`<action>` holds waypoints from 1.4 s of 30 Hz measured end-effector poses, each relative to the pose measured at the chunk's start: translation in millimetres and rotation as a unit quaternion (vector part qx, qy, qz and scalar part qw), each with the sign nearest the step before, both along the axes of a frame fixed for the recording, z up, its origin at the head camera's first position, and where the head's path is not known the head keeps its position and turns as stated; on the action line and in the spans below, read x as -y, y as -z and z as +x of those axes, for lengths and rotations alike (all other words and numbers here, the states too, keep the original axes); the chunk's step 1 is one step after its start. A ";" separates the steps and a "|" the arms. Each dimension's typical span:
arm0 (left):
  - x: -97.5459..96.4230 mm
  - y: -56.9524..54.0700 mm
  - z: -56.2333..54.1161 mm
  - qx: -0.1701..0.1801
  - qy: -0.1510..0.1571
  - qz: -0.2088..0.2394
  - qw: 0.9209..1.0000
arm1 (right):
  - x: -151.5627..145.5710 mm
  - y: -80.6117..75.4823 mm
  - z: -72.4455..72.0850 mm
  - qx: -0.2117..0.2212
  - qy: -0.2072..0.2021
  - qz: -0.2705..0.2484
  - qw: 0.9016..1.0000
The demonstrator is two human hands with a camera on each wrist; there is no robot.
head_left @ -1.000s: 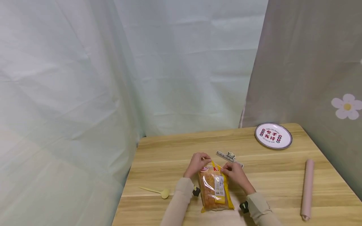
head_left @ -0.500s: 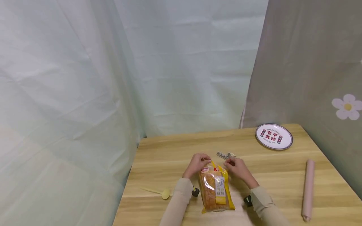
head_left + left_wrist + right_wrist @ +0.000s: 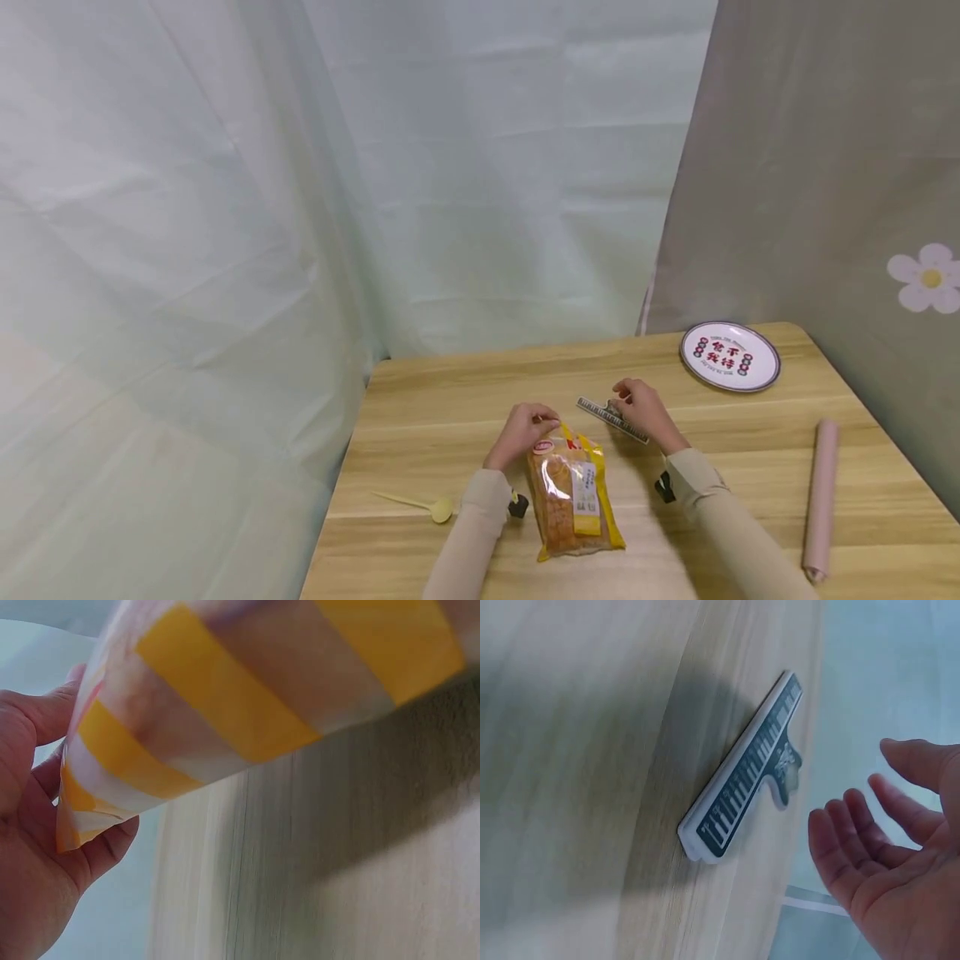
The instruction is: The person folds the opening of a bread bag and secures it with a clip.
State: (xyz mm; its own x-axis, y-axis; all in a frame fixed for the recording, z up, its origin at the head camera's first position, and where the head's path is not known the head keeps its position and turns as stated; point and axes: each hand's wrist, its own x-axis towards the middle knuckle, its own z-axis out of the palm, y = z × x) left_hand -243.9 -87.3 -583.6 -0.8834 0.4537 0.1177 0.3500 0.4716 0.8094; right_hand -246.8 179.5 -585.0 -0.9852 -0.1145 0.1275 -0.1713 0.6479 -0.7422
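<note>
A clear bag of sliced bread [image 3: 558, 500] with yellow trim lies on the table in the head view. My left hand [image 3: 519, 435] pinches its top end between thumb and fingers; in the left wrist view the yellow-striped bag corner [image 3: 112, 776] sits between them. Beyond the bag lies a long bag clip [image 3: 611, 419] with a piano-key pattern. My right hand [image 3: 645, 410] hovers at the clip's handle, and the right wrist view shows its fingers [image 3: 855, 840] loosely bent, thumb apart, nothing held. The clip rests flat on the wood, just beyond the fingertips.
A pale yellow spoon [image 3: 438, 510] lies left of the bag. At the back right sits a white plate [image 3: 730, 357] with red lettering. A rolled pink mat [image 3: 821, 500] lies along the right side of the wooden table [image 3: 435, 400]. Curtains hang behind.
My right hand has let go of the bag's top and moved away and to the right, over to the clip's handle. My left hand has kept its hold on the bag.
</note>
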 end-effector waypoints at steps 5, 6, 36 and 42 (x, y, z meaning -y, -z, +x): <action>2.0 0.7 -1.1 -0.004 0.002 -0.001 1.000 | -2.6 2.4 -8.7 0.027 0.004 0.023 0.999; 2.5 1.4 -1.5 -0.005 0.003 0.000 1.000 | -2.9 2.7 -9.8 0.033 0.003 0.028 0.999; 5.2 -0.2 1.7 -0.011 -0.001 -0.007 1.000 | -1.3 7.6 -13.2 0.100 -0.059 0.046 0.992; 3.3 -3.2 1.5 -0.018 0.005 -0.016 1.000 | -5.5 2.5 -10.8 0.098 -0.071 0.014 0.993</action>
